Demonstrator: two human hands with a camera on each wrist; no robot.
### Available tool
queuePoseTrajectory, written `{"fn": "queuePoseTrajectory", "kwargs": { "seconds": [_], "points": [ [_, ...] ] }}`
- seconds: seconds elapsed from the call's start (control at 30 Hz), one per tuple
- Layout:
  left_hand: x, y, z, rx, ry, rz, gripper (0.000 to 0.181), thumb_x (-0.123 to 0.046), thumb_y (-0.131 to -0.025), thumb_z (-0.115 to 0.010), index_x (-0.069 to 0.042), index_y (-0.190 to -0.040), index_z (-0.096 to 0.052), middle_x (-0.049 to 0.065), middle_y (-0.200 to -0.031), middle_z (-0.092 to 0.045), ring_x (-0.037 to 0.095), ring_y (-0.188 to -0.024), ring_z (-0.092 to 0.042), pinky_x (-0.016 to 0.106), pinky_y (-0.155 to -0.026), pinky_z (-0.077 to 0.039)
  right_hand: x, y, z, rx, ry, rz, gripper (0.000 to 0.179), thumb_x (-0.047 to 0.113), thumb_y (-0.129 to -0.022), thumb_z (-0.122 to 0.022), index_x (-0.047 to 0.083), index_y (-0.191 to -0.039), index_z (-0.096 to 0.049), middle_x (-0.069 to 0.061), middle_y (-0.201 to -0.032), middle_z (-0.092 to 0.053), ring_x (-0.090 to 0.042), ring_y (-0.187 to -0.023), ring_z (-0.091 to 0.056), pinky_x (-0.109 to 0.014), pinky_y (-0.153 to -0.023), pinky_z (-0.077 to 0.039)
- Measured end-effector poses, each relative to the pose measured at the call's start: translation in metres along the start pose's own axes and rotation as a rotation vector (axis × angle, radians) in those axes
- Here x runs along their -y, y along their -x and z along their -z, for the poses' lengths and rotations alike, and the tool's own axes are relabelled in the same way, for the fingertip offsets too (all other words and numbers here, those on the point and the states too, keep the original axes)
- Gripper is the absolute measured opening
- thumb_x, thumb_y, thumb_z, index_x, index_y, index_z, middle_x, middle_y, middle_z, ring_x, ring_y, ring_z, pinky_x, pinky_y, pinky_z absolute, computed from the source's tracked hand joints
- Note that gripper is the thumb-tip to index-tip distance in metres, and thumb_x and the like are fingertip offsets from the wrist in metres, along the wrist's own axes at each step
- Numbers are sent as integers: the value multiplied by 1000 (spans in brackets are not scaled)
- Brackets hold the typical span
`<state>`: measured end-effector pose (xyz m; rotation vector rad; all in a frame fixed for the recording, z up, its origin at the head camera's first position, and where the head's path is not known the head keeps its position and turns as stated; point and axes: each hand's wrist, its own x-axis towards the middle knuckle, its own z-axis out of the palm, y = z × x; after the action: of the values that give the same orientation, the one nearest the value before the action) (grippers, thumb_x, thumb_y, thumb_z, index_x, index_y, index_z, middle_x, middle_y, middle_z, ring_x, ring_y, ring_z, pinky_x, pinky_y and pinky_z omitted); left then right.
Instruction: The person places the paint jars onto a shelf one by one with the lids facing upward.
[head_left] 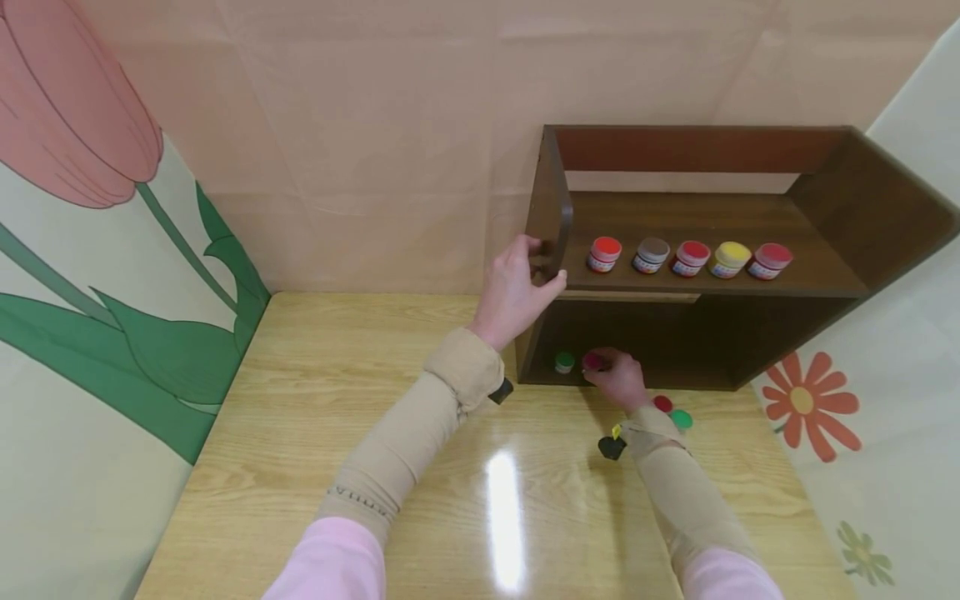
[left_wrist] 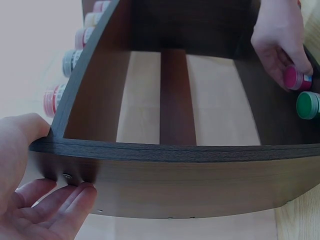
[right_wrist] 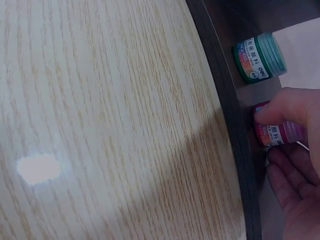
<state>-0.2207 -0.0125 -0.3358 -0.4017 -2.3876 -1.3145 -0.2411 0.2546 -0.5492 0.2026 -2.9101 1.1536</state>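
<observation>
My left hand [head_left: 516,287] grips the left side panel of a dark brown wooden shelf [head_left: 750,290], its thumb at the front edge and its fingers against the outer face [left_wrist: 150,185]. Inside the lower compartment, my right hand [head_left: 621,379] pinches a magenta paint jar [right_wrist: 272,131] between thumb and fingers. That jar stands at the compartment floor, close to the front edge. Just left of it is a green paint jar [head_left: 565,362], upright and apart from my fingers. On the upper board a row of several paint jars holds a red one [head_left: 604,254], a grey-brown one [head_left: 650,255] and a yellow one [head_left: 730,259].
On the wood-grain table [head_left: 360,400], a dark red jar [head_left: 662,403] and a green-topped jar [head_left: 681,418] lie partly behind my right forearm, before the shelf. A peach cloth wall [head_left: 375,150] rises behind, with a flower-printed panel [head_left: 862,467] at the right.
</observation>
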Motion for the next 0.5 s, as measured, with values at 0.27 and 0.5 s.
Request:
{"fn": "queuePoseTrajectory", "kwargs": {
  "seconds": [0.27,0.5],
  "points": [
    [0,0,0,4,7,8,42,-21,-90,-77,-1,-121,-56,11,-116,-64,18,-93,-66,18,-77,-51,-5,0,-1,5,-3,5,39,9,-87,-78,-5,-121,-66,-25,-111,-69,-37,-98,-65,-48,-82,-53],
    [1,-1,-1,3,7,6,42,-21,-90,-77,0,-120,-56,10,-116,-64,16,-93,-66,17,-77,-50,-5,1,-1,5,-10,-2,42,10,-86,-79,-4,-123,-66,-24,-110,-69,-37,-96,-65,-44,-79,-53]
  ]
}}
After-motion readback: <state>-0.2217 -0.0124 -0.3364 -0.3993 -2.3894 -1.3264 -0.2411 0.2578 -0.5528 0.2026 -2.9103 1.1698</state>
